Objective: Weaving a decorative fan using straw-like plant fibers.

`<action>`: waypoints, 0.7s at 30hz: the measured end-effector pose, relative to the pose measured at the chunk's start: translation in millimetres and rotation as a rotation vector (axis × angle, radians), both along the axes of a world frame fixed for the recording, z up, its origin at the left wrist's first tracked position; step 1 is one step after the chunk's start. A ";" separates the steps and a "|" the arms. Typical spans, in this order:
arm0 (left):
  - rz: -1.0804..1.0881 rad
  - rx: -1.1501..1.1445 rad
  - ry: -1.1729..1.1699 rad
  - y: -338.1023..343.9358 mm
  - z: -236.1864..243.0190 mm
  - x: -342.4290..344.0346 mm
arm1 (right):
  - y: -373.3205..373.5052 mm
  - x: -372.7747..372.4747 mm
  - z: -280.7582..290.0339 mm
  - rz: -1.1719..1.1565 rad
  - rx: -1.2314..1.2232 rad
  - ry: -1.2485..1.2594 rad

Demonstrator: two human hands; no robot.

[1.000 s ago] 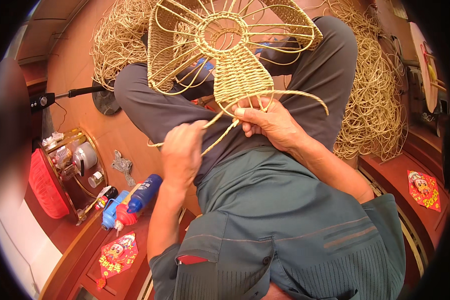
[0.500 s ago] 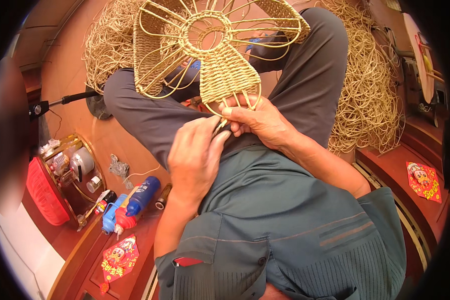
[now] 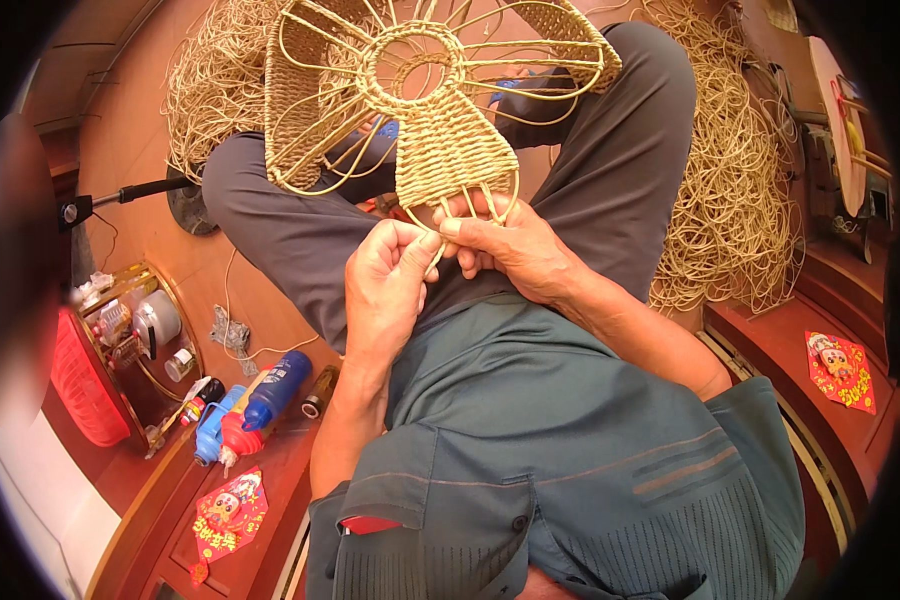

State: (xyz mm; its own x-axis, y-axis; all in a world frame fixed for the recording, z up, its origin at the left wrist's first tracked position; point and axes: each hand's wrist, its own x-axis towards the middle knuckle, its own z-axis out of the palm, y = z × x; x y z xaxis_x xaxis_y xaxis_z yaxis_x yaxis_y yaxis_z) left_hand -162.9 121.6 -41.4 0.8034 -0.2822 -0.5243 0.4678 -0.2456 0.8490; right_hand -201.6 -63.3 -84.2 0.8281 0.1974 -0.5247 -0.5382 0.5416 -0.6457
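Observation:
A half-woven straw-cord piece (image 3: 457,150) rests across my lap. It has a round ring in the middle, wire ribs fanning outward, and tightly woven panels on some sides. My right hand (image 3: 515,245) grips the bare wire end below the nearest woven panel, its thumb lying over the wires. Close beside it, my left hand (image 3: 388,275) pinches the straw cord (image 3: 436,258) between thumb and fingers. The two hands nearly meet at the lower left corner of the frame's loop. Part of the cord is hidden behind my fingers.
Heaps of loose straw cord (image 3: 735,190) lie on the floor to the right and at the far left (image 3: 205,90). To the left are a small cart with jars (image 3: 155,325), a red basket (image 3: 88,385) and a blue bottle (image 3: 277,390). A black stand pole (image 3: 145,190) reaches in.
My left hand has turned and closed in toward my right hand, its thumb and fingers now pinching the cord. The woven piece and my right hand have hardly moved.

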 end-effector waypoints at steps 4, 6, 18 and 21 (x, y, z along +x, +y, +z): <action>0.068 -0.078 0.086 1.6 2.1 -8.5 | -3.2 0.6 4.3 0.025 0.022 -0.044; 0.070 -0.031 0.019 0.0 13.3 -15.6 | -3.7 1.3 3.6 0.038 0.015 -0.062; -0.315 0.295 -0.730 -9.8 14.0 24.6 | -1.2 0.3 4.0 -0.038 0.176 0.052; -0.226 0.277 -0.424 -12.6 11.0 24.2 | -4.5 -3.7 1.1 -0.048 0.218 0.072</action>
